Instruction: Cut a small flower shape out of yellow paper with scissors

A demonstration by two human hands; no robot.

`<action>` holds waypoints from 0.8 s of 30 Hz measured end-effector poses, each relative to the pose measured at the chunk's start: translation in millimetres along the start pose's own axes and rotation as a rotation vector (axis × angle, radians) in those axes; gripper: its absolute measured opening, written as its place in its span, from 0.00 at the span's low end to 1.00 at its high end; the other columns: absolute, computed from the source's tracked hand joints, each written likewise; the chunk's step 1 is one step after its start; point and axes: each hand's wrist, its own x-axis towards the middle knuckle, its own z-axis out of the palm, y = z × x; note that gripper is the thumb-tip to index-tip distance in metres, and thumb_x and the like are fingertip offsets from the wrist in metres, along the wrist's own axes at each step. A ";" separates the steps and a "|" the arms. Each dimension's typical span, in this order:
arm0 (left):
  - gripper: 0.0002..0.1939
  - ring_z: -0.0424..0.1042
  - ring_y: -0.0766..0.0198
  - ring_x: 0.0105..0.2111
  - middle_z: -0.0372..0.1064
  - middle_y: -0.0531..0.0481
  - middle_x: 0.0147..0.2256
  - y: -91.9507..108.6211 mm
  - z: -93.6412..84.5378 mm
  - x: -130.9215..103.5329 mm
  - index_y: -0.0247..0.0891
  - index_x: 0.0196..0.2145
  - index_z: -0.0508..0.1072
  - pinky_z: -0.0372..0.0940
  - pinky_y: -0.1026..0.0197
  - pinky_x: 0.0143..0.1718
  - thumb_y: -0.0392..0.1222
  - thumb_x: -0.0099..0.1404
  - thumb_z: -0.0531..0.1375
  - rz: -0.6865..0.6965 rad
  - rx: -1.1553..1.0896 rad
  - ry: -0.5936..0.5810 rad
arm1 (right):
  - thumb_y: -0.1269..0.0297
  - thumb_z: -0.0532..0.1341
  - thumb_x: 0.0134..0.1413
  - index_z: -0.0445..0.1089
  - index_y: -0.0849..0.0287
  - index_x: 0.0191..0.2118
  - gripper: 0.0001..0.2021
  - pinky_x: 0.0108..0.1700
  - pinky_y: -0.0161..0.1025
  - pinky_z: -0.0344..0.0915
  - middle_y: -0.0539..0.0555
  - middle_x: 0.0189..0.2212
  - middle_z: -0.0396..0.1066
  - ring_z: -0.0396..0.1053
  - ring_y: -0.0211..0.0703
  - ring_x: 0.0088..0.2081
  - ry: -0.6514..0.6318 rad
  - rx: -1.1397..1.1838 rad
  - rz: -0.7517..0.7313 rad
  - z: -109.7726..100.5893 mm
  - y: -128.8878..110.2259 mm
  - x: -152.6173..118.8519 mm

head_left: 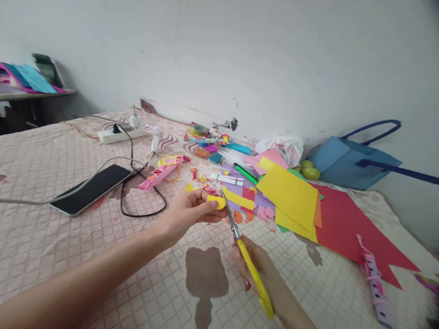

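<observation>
Between the thumb and fingers of my left hand (188, 211) is a small yellow paper piece (217, 201) with a rounded edge. My right hand (253, 264) grips yellow-handled scissors (253, 269), their metal blades pointing up and left. The blade tips reach the right edge of the paper; whether they are cutting into it I cannot tell. Just behind the hands lie a yellow paper strip (239, 200) and pink paper cut-outs (264, 213). Small coloured scraps are scattered around them on the patterned cloth.
Yellow sheets (290, 194) overlap large red paper (346, 228) on the right, near a decorated lilac paper tube (376, 290). A blue bag (355, 161) stands by the wall. On the left are a black tablet-like device (93, 188), cables and a power strip (122, 134).
</observation>
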 end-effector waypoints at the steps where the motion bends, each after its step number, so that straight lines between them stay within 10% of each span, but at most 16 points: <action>1: 0.13 0.76 0.62 0.36 0.76 0.42 0.35 0.1 0.0 0.0 0.32 0.34 0.68 0.68 0.58 0.43 0.44 0.57 0.64 -0.001 -0.001 0.000 | 0.51 0.59 0.52 0.57 0.56 0.26 0.16 0.18 0.31 0.54 0.44 0.18 0.54 0.53 0.32 0.17 0.006 -0.003 0.000 -0.1 -0.1 -0.2; 24: 0.12 0.76 0.63 0.35 0.76 0.44 0.34 0.9 -0.2 -0.1 0.32 0.34 0.69 0.68 0.60 0.42 0.44 0.57 0.64 -0.018 -0.013 0.007 | 0.55 0.60 0.52 0.58 0.56 0.26 0.13 0.17 0.31 0.53 0.44 0.19 0.55 0.52 0.32 0.17 0.036 -0.019 0.006 -0.4 4.1 1.3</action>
